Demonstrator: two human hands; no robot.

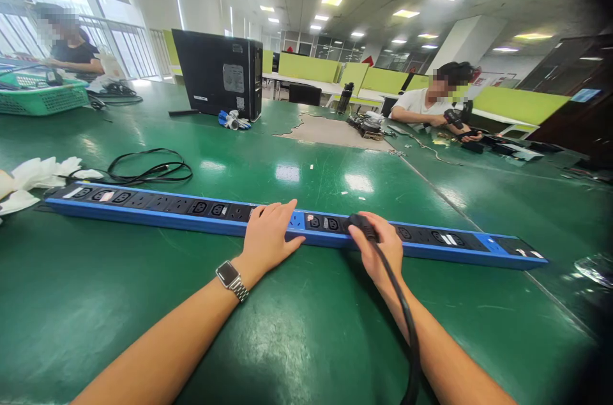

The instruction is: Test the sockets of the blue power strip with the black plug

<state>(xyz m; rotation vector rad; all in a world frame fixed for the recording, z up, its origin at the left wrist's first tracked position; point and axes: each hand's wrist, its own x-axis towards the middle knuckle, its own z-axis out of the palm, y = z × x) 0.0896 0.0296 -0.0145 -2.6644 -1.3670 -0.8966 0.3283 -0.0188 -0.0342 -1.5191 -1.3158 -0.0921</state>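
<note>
A long blue power strip (pixel 230 222) with black socket panels lies across the green table in front of me. My left hand (pixel 268 236) is laid over its middle, fingers reaching across the top to the far edge and thumb along the near side, gripping it. On that wrist is a watch. Right of centre, my right hand (pixel 383 245) pinches a black power plug (pixel 363 227) against the sockets. Its thick black cable (pixel 407 322) hangs down along my right forearm. My fingers hide where plug and socket meet, so how deep it sits cannot be seen.
A coiled black cord (pixel 148 168) and white gloves (pixel 33 178) lie near the strip's left end. Farther back are a black computer case (pixel 215 73), blue-white gloves (pixel 234 120), a bottle (pixel 345 98) and a green basket (pixel 43 95). Two people sit across the table.
</note>
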